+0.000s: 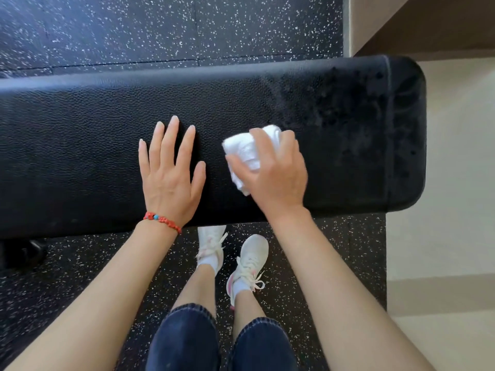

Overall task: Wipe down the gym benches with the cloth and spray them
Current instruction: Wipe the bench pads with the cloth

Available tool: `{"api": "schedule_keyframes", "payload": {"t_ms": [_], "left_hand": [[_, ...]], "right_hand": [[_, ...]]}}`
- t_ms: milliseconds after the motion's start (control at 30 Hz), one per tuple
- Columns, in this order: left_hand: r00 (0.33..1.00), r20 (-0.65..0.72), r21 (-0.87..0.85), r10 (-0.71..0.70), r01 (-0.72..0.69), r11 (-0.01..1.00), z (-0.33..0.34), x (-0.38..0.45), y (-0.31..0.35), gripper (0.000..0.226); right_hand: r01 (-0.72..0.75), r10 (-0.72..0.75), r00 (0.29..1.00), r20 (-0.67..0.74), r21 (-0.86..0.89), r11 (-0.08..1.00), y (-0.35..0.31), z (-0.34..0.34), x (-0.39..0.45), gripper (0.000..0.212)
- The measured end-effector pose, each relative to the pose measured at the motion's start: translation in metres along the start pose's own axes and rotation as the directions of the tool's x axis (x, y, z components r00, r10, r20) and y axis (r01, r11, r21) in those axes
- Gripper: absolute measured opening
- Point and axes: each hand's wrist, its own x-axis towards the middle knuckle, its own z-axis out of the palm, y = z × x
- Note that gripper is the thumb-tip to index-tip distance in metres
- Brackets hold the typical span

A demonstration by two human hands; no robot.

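Holding the white cloth (249, 153) bunched in my right hand (273, 172), I pressed it on the black bench (80, 145) to wipe the wet end. My left hand (168, 170) lay flat, fingers spread (probably for balance).

A long black padded bench with pebbled vinyl, the tabletop (80, 145), stood on speckled black rubber floor (160, 28). On it a left hand (171, 178) lay flat beside a crumpled white cloth (249, 148), which a right hand (276, 172) pressed down.
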Motion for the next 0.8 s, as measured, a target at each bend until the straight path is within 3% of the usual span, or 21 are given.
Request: {"api": "schedule_keyframes", "payload": {"t_ms": [67, 167, 233, 300, 367, 467, 500, 567, 633, 700, 800], "left_hand": [[1.000, -0.007, -0.007, -0.004, 0.004, 1.000, -0.002, 0.011, 0.002, 0.051], [1.000, 0.012, -0.014, 0.005, -0.005, 1.000, 0.000, 0.032, 0.006, 0.052], [0.999, 0.039, -0.009, 0.010, -0.010, 1.000, 0.004, 0.042, 0.008, 0.053], [0.998, 0.062, 0.004, 0.011, -0.012, 1.000, 0.007, 0.047, 0.009, 0.053], [0.998, 0.067, 0.011, 0.008, -0.009, 1.000, 0.009, 0.046, 0.008, 0.053], [0.997, 0.070, 0.010, 0.016, -0.017, 1.000, 0.010, 0.046, 0.007, 0.053], [0.997, 0.073, 0.010, 0.015, -0.016, 1.000, 0.009, 0.046, 0.007, 0.053], [0.997, 0.083, 0.007, 0.007, -0.008, 1.000, 0.008, 0.047, 0.008, 0.053], [0.996, 0.084, -0.001, -0.001, 0.001, 1.000, 0.006, 0.048, 0.011, 0.053], [0.997, 0.077, -0.008, -0.003, 0.004, 1.000, 0.006, 0.051, 0.014, 0.053], [0.998, 0.066, -0.023, 0.020, -0.018, 1.000, 0.008, 0.059, 0.022, 0.054]], "right_hand": [[-0.146, 0.144, 0.987, -0.069, -0.027, 0.989, 0.026, -0.011, 0.013, 0.044], [-0.422, 0.418, 0.900, -0.127, -0.003, 0.907, 0.055, -0.023, 0.036, 0.048], [-0.501, 0.498, 0.856, -0.140, 0.017, 0.865, 0.049, -0.019, 0.037, 0.052], [-0.441, 0.442, 0.891, -0.103, 0.036, 0.897, 0.022, -0.007, 0.032, 0.052], [-0.277, 0.277, 0.961, -0.019, 0.034, 0.960, -0.004, 0.003, 0.025, 0.051], [-0.070, 0.071, 0.997, 0.031, -0.015, 0.997, 0.002, -0.002, 0.034, 0.050], [-0.067, 0.067, 0.998, 0.021, -0.033, 0.997, 0.014, -0.008, 0.041, 0.049], [-0.239, 0.236, 0.970, -0.055, -0.045, 0.970, 0.039, -0.019, 0.059, 0.048], [-0.470, 0.466, 0.874, -0.136, -0.002, 0.883, 0.055, -0.024, 0.076, 0.050], [-0.585, 0.580, 0.800, -0.152, 0.014, 0.811, 0.046, -0.018, 0.083, 0.051], [-0.409, 0.410, 0.911, -0.047, 0.032, 0.912, 0.009, 0.000, 0.080, 0.050]]}}
